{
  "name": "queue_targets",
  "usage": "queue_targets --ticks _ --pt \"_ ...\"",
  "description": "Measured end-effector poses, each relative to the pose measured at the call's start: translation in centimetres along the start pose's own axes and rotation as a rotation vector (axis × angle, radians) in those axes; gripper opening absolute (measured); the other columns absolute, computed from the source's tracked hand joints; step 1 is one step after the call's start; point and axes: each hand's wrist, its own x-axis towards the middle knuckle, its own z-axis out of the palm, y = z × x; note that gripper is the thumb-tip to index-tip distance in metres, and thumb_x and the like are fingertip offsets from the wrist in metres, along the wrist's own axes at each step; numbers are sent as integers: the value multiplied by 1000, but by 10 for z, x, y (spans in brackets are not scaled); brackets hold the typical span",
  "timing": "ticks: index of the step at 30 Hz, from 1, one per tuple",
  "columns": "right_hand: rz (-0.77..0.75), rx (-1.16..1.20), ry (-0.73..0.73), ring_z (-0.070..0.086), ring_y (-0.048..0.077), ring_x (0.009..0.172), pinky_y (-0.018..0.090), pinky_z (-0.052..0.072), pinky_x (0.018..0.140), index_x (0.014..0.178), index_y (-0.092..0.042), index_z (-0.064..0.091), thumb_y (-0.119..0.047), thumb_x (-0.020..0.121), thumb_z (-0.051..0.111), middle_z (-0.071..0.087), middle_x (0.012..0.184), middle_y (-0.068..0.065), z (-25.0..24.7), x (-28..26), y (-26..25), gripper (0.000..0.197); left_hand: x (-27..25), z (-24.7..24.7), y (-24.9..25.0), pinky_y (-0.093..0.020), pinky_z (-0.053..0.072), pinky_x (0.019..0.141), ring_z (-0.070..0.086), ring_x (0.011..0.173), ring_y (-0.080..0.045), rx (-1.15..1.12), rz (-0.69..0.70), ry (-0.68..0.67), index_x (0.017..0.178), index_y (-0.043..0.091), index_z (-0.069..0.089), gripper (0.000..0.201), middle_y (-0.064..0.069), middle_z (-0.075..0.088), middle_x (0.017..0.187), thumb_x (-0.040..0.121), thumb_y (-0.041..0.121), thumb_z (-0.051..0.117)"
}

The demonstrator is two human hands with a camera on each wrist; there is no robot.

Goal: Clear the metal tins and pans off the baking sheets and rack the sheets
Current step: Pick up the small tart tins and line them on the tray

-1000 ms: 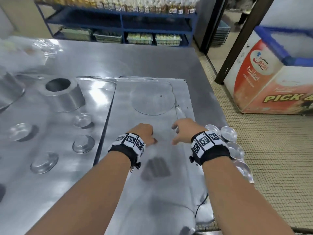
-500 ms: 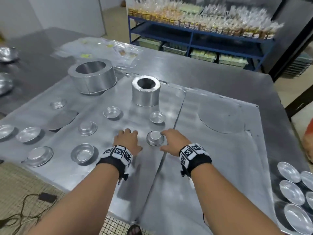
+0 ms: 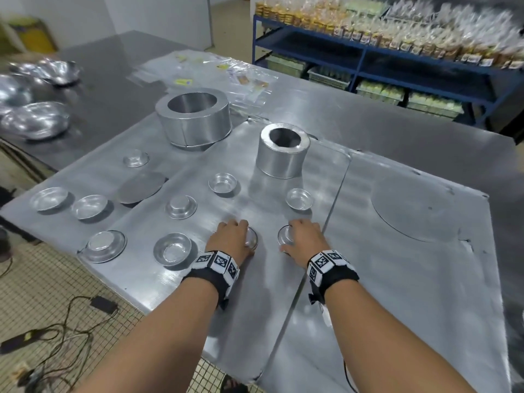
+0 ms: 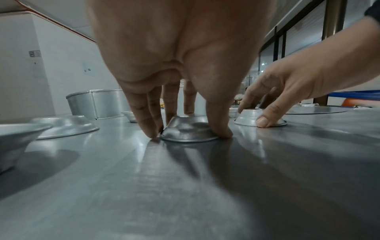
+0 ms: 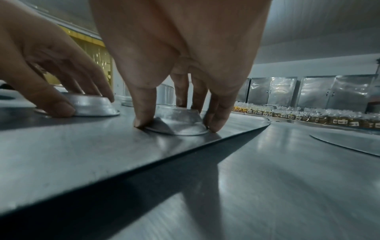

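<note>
Head view: from above and behind both forearms, angled forward and down across the middle baking sheet toward the blue shelving. Wrist views: almost at sheet level, just behind each palm, facing along the fingers. Shared by all three: both hands and the two upturned tins on that sheet.

This is a commercial bakery's back room. Beyond the hands, a blue metal shelf is packed with rows of clear-bagged baked goods. The big steel surface carries flat baking sheets dotted with small tart tins and tall ring moulds. Past the right hand stand steel cabinets.
</note>
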Motion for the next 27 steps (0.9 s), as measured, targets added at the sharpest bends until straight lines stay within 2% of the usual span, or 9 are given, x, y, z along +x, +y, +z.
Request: queue_targets --ticks 3,6,10,13,18,20,22,24,27 --pt "11 40 18 53 33 114 39 48 95 124 -14 55 -39 73 80 56 125 8 -1 0 1 63 -1 -1 4 -40 47 88 48 114 -34 14 -6 0 125 11 45 53 -11 52 123 84 35 70" --pt "27 73 10 56 30 110 38 51 90 115 -16 59 -36 62 85 55 118 5 -5 -5 3 63 -5 -4 12 -38 48 85 48 111 -34 26 -39 -37 123 13 42 68 -10 50 119 74 45 76" --pt "99 165 -5 50 28 116 37 51 93 117 -23 56 -32 53 91 44 126 4 -7 -16 13 73 -12 0 28 -41 49 87 46 113 -35 49 -92 -62 126 18 38 82 -9 45 120 65 55 77" --pt "132 202 -26 45 29 122 35 48 95 123 -24 54 -35 52 92 40 129 5 -5 -26 26 81 -16 2 39 -39 46 88 45 114 -36 81 -92 -73 128 18 42 79 -10 44 121 67 58 72" --pt "142 207 -35 48 27 122 33 44 99 123 -18 56 -39 59 87 57 123 4 -10 -41 50 74 -28 0 68 -36 44 81 46 115 -34 130 -114 -111 129 20 49 79 -9 46 121 66 61 71" --pt "168 219 -24 46 28 122 32 45 92 118 -22 58 -42 57 86 57 121 3 -14 -49 62 70 -33 -3 83 -34 44 75 49 111 -34 132 -107 -113 127 21 51 76 -9 46 117 64 59 72" --pt "184 227 -20 46 28 122 33 44 93 121 -21 57 -42 59 85 55 123 4 -19 -57 75 71 -36 -6 99 -33 44 71 53 105 -33 133 -81 -111 123 21 54 71 -8 45 111 64 57 71" --pt "195 229 -11 47 28 122 32 44 95 123 -21 58 -43 59 85 53 125 5 -26 -66 91 73 -40 -8 118 -32 45 69 55 97 -31 148 -42 -113 119 20 54 71 -7 43 107 62 59 71" --pt "205 218 -4 50 28 118 30 46 88 118 -25 58 -41 58 84 51 123 4 -38 -80 114 67 -44 -10 145 -30 49 69 53 87 -27 158 20 -105 111 20 55 68 -8 46 107 57 58 73"
